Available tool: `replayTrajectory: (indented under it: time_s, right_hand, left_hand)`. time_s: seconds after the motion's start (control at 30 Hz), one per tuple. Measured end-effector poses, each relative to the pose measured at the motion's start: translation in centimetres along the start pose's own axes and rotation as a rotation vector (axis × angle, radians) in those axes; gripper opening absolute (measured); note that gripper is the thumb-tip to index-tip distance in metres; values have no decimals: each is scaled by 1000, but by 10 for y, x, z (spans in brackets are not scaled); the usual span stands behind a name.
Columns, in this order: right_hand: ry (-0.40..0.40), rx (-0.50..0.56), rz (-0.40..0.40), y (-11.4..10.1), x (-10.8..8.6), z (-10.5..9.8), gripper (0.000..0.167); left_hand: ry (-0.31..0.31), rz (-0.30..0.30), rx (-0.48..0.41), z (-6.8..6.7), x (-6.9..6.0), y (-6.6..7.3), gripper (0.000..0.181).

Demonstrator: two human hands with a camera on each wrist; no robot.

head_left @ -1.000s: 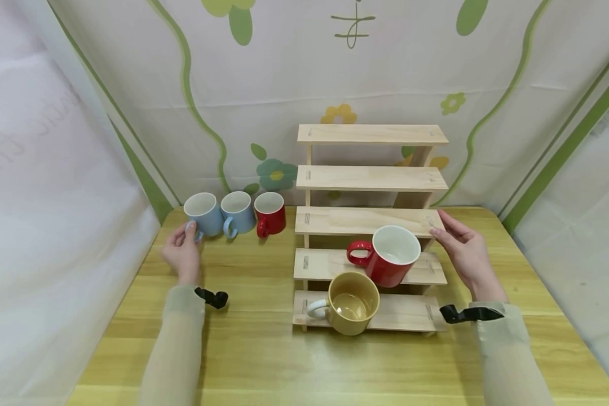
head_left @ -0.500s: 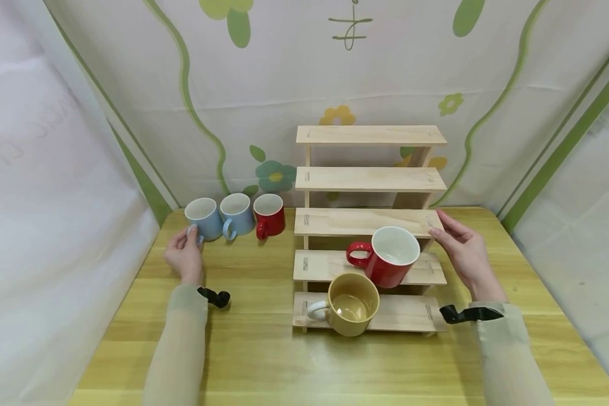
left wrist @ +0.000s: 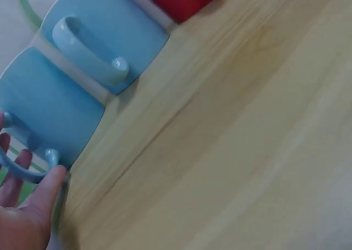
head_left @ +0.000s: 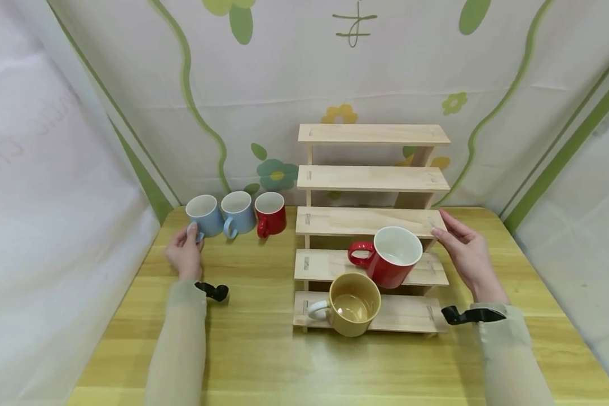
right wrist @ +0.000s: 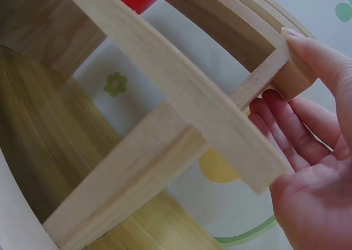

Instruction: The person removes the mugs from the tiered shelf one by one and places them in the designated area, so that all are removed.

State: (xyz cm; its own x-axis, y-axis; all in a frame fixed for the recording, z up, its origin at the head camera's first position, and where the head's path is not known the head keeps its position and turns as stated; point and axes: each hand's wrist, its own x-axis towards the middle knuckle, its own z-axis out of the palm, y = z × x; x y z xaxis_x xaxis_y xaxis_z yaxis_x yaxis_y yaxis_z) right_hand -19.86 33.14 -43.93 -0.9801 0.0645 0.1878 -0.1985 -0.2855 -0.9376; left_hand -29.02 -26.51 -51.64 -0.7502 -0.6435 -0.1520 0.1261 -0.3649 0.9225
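At the table's far left, my left hand [head_left: 184,255] holds the handle of the leftmost light blue mug [head_left: 208,217] between thumb and fingers. In the left wrist view the thumb lies at the lower end of that handle, and the blue mug [left wrist: 49,101] looks upright. Beside it stand a second blue mug [head_left: 239,215] and a red mug [head_left: 273,217], in a row. My right hand [head_left: 464,251] grips the right end of the middle tier of a wooden stepped shelf [head_left: 350,221]. In the right wrist view, the thumb is on top and the fingers are below the board.
A large red mug [head_left: 391,265] stands on the shelf's second tier from the bottom. In front, a yellow mug with a white handle [head_left: 353,310] sits on the lowest tier. Both handles point left. A printed cloth [head_left: 264,79] hangs behind the wooden table [head_left: 254,349].
My left hand and the blue mug it holds have shifted very slightly right and toward the front. My right hand keeps its hold on the shelf. The other mugs stay put.
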Motion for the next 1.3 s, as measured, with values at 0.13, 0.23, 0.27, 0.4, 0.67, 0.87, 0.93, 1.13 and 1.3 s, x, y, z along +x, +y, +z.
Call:
replayTrajectory:
  time_s: [0.13,0.23,0.27,0.4,0.67,0.87,0.93,1.13,1.3]
  right_hand:
    - [5,14,-3,-2,0,0,54]
    - [8,0,4,-2,0,1,56]
    - [7,-4,6,-2,0,1,57]
    - [3,-3,8,0,0,1,58]
    - [2,4,7,1,0,0,57]
    - [5,12,2,-1,0,1,55]
    - [5,13,-1,-1,0,2,54]
    - [6,20,0,-1,0,2,56]
    - [0,16,4,-1,0,1,57]
  left_hand:
    - [-30,-44,15,1,2,3,38]
    - [-32,-55,-16,-1,0,4,38]
    - [-30,-56,-27,-1,-2,5,39]
    - [-13,-64,-47,-6,-7,9,46]
    - [46,41,118,-11,-14,30,65]
    - [-19,86,59,-6,-22,60,61]
    - [-44,105,46,-2,-27,69,59]
    - [-121,180,33,13,-45,92,58]
    - [-181,210,25,30,-63,105,58]
